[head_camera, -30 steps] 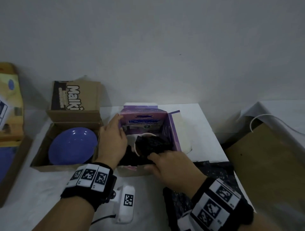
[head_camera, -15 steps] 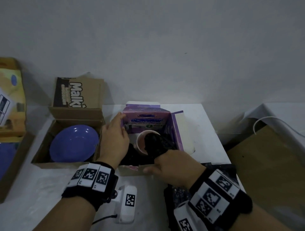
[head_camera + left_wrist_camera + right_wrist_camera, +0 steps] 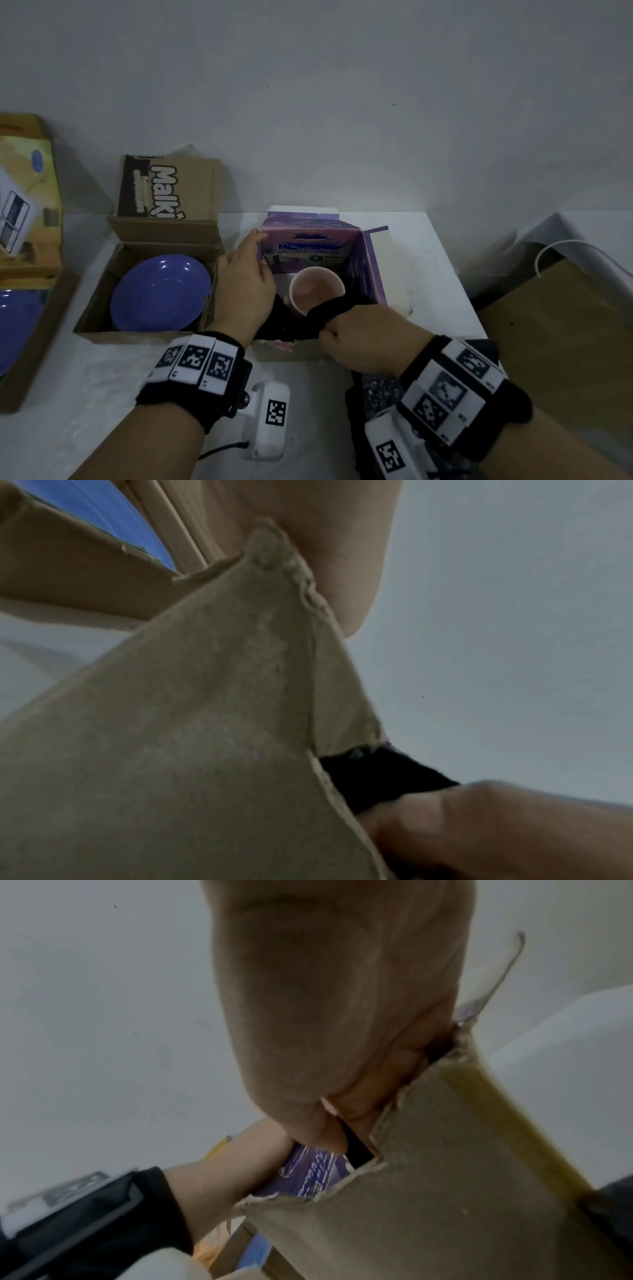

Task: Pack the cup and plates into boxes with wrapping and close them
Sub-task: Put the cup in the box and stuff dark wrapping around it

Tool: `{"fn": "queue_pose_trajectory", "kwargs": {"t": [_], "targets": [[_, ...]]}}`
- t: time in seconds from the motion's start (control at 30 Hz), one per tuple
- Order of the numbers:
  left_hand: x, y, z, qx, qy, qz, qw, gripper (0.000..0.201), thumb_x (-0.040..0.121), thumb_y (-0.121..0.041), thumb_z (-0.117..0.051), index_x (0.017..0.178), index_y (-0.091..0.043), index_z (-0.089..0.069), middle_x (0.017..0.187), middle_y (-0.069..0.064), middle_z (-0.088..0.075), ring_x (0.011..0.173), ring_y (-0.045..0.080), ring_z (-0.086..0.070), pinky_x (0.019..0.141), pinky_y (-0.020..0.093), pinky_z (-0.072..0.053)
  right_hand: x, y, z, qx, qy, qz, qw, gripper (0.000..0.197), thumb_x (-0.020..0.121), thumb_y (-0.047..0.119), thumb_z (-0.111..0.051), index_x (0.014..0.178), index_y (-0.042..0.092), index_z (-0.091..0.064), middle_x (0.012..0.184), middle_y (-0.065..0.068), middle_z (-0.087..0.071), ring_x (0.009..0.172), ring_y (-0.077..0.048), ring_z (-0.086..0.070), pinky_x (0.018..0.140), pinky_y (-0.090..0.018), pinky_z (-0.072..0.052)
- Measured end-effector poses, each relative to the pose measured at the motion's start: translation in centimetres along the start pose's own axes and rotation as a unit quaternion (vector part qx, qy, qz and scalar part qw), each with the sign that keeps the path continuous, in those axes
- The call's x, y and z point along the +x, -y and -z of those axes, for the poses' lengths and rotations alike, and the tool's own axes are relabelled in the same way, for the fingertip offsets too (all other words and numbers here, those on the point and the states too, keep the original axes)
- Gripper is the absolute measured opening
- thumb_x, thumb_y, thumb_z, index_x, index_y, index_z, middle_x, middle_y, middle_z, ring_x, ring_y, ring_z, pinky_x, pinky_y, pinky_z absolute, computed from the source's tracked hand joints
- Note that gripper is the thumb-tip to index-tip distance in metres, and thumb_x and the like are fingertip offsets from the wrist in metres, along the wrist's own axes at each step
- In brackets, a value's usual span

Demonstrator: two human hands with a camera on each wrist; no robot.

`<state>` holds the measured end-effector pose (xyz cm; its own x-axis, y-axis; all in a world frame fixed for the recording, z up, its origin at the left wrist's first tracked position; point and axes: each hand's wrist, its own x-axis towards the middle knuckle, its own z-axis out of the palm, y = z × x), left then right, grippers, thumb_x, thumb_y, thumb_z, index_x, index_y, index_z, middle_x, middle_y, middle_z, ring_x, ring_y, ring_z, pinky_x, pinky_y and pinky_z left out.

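Overhead, right hand (image 3: pixel 370 334) fingers pinching black wrapping (image 3: pixel 329 305) beside pink cup (image 3: pixel 317 286), left hand (image 3: pixel 245 287) flat on purple box (image 3: pixel 310 236), wrist views mostly cardboard.

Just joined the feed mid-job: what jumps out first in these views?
Centre table, both hands are at an open purple box: the right hand grips black wrapping at its near edge, next to a pink cup standing inside, while the left hand rests on the box's left wall. Left of it, a blue plate lies unwrapped in an open brown box.
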<state>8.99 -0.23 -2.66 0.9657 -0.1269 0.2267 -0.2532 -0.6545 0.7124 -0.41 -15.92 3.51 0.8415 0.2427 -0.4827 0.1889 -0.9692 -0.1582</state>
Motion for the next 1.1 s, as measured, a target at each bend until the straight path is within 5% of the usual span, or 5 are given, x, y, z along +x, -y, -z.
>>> {"fn": "queue_pose_trajectory", "kwargs": {"t": [0.13,0.33,0.5,0.8,1.1], "targets": [[-0.1,0.1,0.1,-0.002,0.003,0.003,1.000,0.048,0.087,-0.002,-0.045,0.129,-0.025,-0.047,0.128,0.001,-0.056,0.109,0.030,-0.044,0.091,0.035,-0.037,1.2,1.1,0.0,-0.076,0.056,0.003,0.996,0.024,0.098,0.019,-0.033,0.081,0.012,-0.048,0.104,-0.011,-0.064,0.090,-0.029,-0.057,0.071,-0.034,-0.036],[0.0,0.1,0.1,-0.006,0.011,0.008,1.000,0.046,0.088,-0.003,-0.044,0.127,-0.029,-0.047,0.124,0.000,-0.057,0.108,0.026,-0.042,0.085,0.030,-0.033,0.5,1.8,2.8,-0.076,-0.189,-0.034,0.978,0.031,0.088,0.028,-0.059,0.116,0.016,-0.056,0.114,-0.005,-0.054,0.102,-0.024,-0.053,0.075,-0.033,-0.046],[0.0,0.0,0.2,-0.004,0.012,0.013,1.000,0.046,0.089,-0.005,-0.044,0.129,-0.027,-0.045,0.129,-0.001,-0.055,0.113,0.028,-0.042,0.092,0.038,-0.037,1.4,0.7,0.5,0.065,0.077,-0.062,0.993,0.048,0.098,0.049,-0.031,0.106,0.011,-0.059,0.089,-0.007,-0.057,0.083,-0.025,-0.053,0.073,-0.030,-0.038],[0.0,0.2,0.1,0.024,0.004,-0.011,1.000,0.048,0.085,-0.001,-0.046,0.127,-0.025,-0.046,0.126,0.002,-0.057,0.106,0.030,-0.045,0.088,0.036,-0.038,3.8,0.5,-0.5,0.115,0.139,-0.121,0.976,0.067,0.092,0.064,-0.029,0.131,0.014,-0.050,0.132,-0.013,-0.054,0.116,-0.025,-0.053,0.094,-0.030,-0.041],[0.3,0.6,-0.6,0.093,0.000,-0.012,0.996,0.059,0.083,0.000,-0.046,0.137,-0.022,-0.038,0.124,0.015,-0.057,0.106,0.041,-0.046,0.090,0.048,-0.039,-0.7,-3.1,-0.5,0.164,-0.313,-0.194,0.915,0.027,0.085,0.019,-0.060,0.109,0.016,-0.049,0.098,-0.005,-0.058,0.090,-0.025,-0.058,0.073,-0.035,-0.049]]}}
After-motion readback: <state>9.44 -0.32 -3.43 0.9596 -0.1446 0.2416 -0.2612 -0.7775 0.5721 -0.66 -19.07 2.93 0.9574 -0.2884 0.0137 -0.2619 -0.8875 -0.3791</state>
